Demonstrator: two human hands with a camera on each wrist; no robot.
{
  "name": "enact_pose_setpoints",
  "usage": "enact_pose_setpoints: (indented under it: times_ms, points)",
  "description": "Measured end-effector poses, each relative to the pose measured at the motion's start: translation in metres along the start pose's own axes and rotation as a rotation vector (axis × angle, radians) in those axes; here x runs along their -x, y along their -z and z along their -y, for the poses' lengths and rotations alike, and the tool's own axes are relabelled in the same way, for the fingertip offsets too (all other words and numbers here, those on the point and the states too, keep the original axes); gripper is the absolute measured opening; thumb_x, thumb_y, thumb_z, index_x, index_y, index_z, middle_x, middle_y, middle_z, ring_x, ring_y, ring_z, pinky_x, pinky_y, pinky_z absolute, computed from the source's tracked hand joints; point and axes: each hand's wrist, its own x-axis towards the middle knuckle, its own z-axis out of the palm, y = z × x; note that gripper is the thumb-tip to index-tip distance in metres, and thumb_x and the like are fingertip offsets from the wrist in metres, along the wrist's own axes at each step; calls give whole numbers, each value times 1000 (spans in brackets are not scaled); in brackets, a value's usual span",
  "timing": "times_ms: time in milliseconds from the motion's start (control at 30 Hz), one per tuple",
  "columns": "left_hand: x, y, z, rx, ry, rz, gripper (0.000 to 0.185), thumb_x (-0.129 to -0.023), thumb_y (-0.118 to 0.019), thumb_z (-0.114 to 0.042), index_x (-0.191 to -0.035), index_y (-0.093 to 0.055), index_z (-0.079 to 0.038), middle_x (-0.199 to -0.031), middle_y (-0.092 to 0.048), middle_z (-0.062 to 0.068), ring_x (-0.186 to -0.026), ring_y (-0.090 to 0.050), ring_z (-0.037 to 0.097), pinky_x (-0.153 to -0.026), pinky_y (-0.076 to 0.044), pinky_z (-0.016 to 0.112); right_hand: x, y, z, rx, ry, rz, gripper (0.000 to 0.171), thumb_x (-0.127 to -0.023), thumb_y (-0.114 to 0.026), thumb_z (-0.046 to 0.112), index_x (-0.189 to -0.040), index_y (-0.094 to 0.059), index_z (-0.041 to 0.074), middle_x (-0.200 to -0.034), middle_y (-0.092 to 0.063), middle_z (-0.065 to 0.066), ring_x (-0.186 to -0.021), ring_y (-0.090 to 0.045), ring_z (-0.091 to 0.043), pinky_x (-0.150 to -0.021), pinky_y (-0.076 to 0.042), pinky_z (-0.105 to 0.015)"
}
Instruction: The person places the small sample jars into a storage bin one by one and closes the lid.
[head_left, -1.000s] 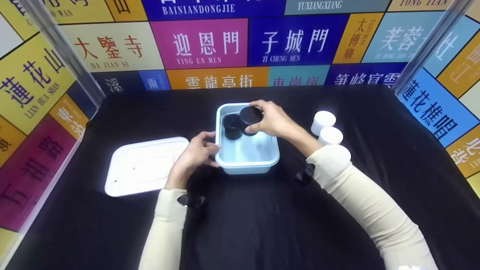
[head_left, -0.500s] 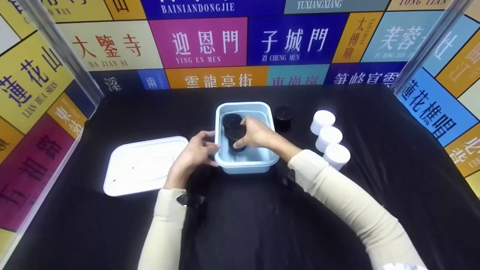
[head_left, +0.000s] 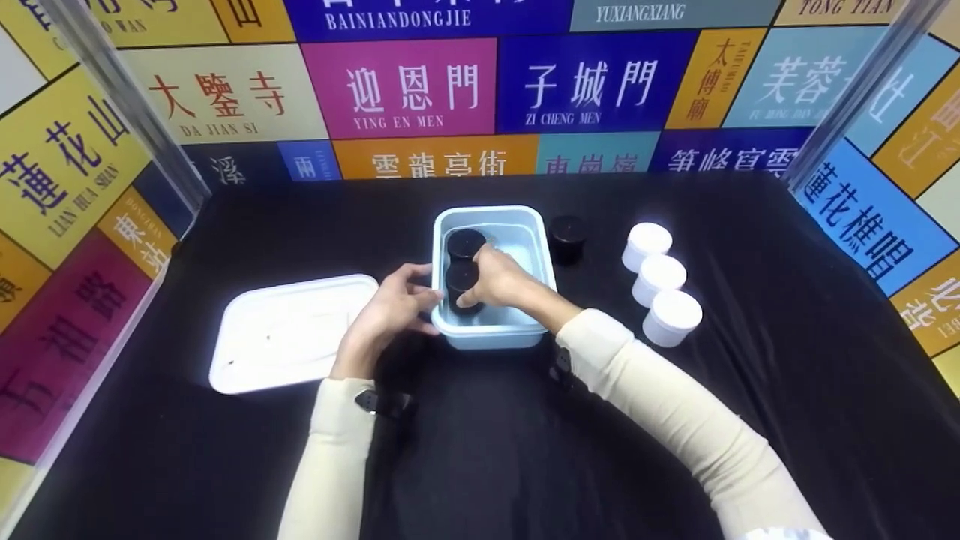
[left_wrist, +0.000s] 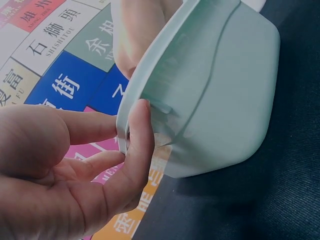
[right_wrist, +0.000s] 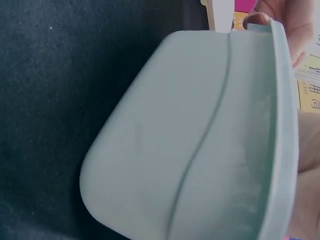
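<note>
Your right hand (head_left: 501,281) reached down into the pale blue tub (head_left: 525,225), its fingers (head_left: 471,294) curled round a black jar (head_left: 459,279) at the tub's left side. That jar stood just in front of a second black jar (head_left: 466,244), the two touching or nearly so. Your left hand (head_left: 390,309) gripped the tub's left rim, thumb (left_wrist: 137,145) on the outer wall, fingers bent. A third black jar (head_left: 566,236) stood on the black surface (head_left: 487,450) just right of the tub, beside three white jars (head_left: 657,279). A white lid (head_left: 289,330) lay to the left.
</note>
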Motion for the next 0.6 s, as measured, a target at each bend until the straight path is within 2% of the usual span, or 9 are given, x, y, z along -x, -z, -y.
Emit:
enact_pose_setpoints:
  times_ms: [400, 600]
  points:
    - [2, 0, -1, -12, 10, -7, 52, -97, -56, 0, -146, -38, 2, -122, -60, 34, -89, -70, 33, -58, -66, 29, -1, -6, -5, -45, -8, -43, 83, -73, -89, 16, -137, -42, -8, -130, -58, -24, -122, -57, -34, -115, -48, -38]
    - [0, 0, 0, -15, 10, -4, 53, -98, -56, -1, -147, -36, 2, -124, -59, 36, -86, -70, 30, -58, -66, 30, 5, 5, -6, -75, -12, -38, 84, -74, -89, 17, -138, -40, -7, -131, -58, -23, -122, -56, -33, -114, -48, -39]
